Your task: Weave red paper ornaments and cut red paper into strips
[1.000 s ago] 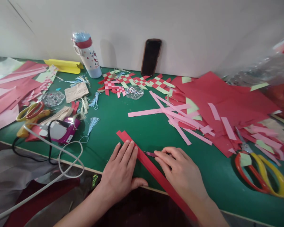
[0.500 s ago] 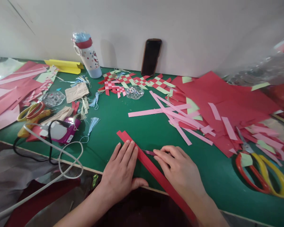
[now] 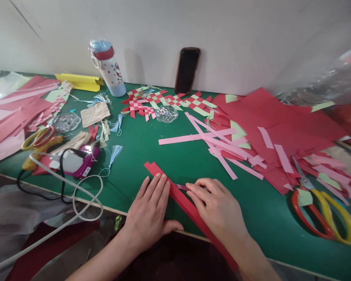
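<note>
Two long red paper strips (image 3: 190, 207) lie overlapped, slanting from the table's middle down past its front edge. My left hand (image 3: 150, 207) lies flat on their upper part, fingers stretched out and pressing the paper, thumb at the table edge. Just right of the strips, my right hand (image 3: 218, 203) pinches a slim purple tool (image 3: 181, 187) between thumb and fingertips. Its thin tip points left at the side of the strips; most of the tool is hidden in the fingers, so its exact kind cannot be made out. The right forearm passes over the strips' lower end.
Pink strips (image 3: 219, 140) and red sheets (image 3: 269, 121) spread to the right, with scissors (image 3: 324, 214) near the front edge. Woven paper pieces (image 3: 169, 99), a bottle (image 3: 109, 70) and a phone (image 3: 187, 70) stand behind. A purple device (image 3: 82, 162) with cables sits left.
My right hand has shifted slightly left with the purple tool, bringing it closer to the red strips. My left hand stays in place.
</note>
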Action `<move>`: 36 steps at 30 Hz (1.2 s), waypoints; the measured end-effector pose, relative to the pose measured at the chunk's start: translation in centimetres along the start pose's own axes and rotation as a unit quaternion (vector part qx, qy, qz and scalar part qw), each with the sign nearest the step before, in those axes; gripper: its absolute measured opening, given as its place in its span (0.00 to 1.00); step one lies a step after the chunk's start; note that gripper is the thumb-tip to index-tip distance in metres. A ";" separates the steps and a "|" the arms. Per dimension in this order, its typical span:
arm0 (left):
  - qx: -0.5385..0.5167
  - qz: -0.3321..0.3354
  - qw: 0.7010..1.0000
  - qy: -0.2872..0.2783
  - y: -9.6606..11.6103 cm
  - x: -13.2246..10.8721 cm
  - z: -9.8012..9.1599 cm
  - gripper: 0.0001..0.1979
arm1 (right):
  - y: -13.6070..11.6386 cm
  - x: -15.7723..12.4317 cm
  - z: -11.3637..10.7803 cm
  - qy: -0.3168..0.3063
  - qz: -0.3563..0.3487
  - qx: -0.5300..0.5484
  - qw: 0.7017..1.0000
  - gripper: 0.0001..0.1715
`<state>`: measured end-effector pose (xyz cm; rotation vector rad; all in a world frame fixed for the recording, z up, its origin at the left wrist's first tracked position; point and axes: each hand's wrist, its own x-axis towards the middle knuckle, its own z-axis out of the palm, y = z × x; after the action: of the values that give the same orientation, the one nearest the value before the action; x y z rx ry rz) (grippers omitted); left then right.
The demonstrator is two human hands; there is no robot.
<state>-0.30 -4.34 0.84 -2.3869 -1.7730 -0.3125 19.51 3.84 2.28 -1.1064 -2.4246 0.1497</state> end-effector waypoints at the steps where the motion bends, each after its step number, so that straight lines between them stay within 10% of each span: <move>1: 0.000 -0.001 1.000 -0.001 0.0 0.0 0.0 0.51 | 0.0 0.0 -0.1 -0.001 -0.001 0.001 1.000 0.11; 36: -0.022 0.004 1.000 0.020 0.0 -0.3 0.2 0.49 | -0.5 -1.0 -0.5 -0.011 -0.001 -0.002 1.000 0.12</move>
<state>-0.33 -4.56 0.54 -2.3998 -1.7557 -0.3988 19.93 2.70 2.50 -1.1088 -2.4455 0.1573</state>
